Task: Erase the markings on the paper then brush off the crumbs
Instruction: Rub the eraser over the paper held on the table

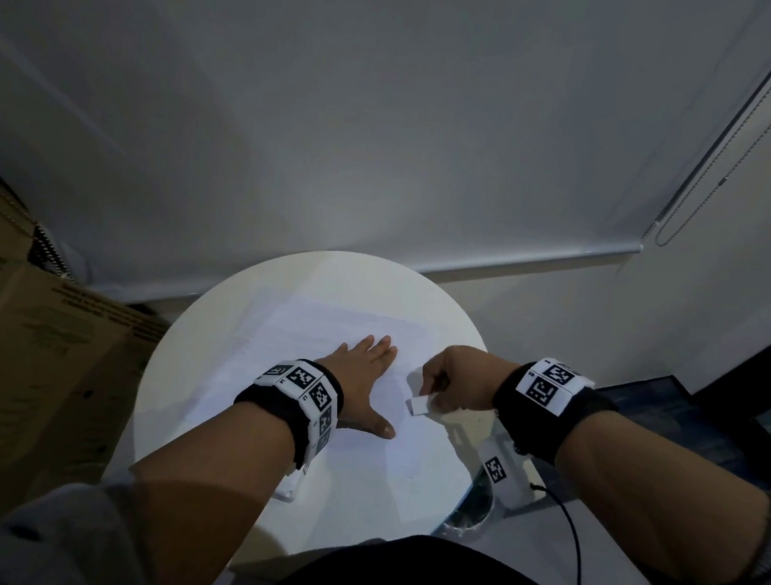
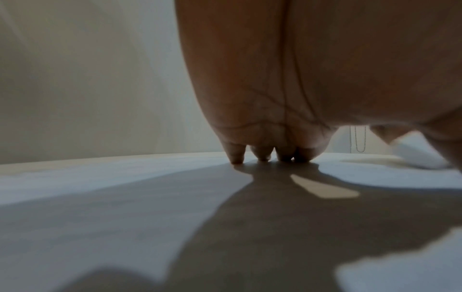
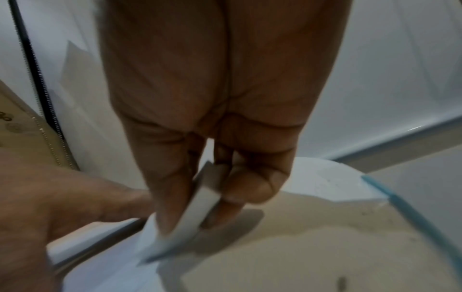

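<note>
A white sheet of paper lies on a round white table. My left hand presses flat on the sheet with straight fingers, thumb spread toward me. Just to its right, my right hand pinches a small white eraser between thumb and fingers, its lower end down at the paper's right edge. In the right wrist view the eraser sits tilted in that hand, beside the left hand. I make out no markings on the paper in this dim light.
Cardboard boxes stand close to the table's left side. A roller blind with a bead chain hangs behind. A black cable and a dark object lie at the right. A few dark specks dot the tabletop.
</note>
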The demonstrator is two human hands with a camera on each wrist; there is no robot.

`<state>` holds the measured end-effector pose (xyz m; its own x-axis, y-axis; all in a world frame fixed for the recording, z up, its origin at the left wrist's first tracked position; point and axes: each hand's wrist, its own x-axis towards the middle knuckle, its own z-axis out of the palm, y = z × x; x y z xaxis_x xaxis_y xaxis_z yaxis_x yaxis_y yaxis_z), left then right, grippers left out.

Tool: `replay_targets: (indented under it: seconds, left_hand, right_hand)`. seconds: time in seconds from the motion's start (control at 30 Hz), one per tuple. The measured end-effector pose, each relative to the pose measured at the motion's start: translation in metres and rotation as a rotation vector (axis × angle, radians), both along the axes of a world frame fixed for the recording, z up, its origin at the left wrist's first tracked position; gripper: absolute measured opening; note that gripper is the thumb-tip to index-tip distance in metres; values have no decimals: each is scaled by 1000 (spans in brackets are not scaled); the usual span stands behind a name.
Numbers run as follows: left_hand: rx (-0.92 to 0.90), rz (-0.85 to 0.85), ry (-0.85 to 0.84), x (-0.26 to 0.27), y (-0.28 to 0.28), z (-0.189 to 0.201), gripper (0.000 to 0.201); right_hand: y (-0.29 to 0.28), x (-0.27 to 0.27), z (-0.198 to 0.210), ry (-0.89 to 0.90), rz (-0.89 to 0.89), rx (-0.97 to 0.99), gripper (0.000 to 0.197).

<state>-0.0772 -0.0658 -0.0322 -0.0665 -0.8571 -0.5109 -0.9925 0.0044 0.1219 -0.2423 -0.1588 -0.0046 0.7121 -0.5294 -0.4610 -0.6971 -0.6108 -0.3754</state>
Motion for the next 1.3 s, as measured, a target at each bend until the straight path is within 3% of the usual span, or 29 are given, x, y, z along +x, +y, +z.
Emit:
replay_targets:
  seconds: [0.17,0.33,0.5,0.67,0.8,0.97,1.13,1.3]
  left_hand:
    - [-1,1,-4,1,0,1,114]
    - [11,1,1,4,0,1,114]
    - [15,37,1,14,-1,1,114]
    - [21,35,0,19,-2,-3,115]
    - [18,34,-5,19,-2,-3,115]
    - [22,50,-5,19,-2,-2,116]
    - [36,29,-87,12,3,2,106]
    - [34,49,10,1,14,2,103]
  right_hand:
    - [-9,4,0,-118,-150,-150,22]
    - [0,2,1,-23,-21,-10,23]
    - [-5,4,-3,-141,-137,-96,22]
    - [5,7,-4,-65,11,-18,27]
    - [-2,7,-5,-158,-110,-114,21]
    - [5,7,-3,-85,-14,1,21]
    - [4,10,-7,-103,-57,-5,20]
    - [1,15,-4,-82,-29,1,19]
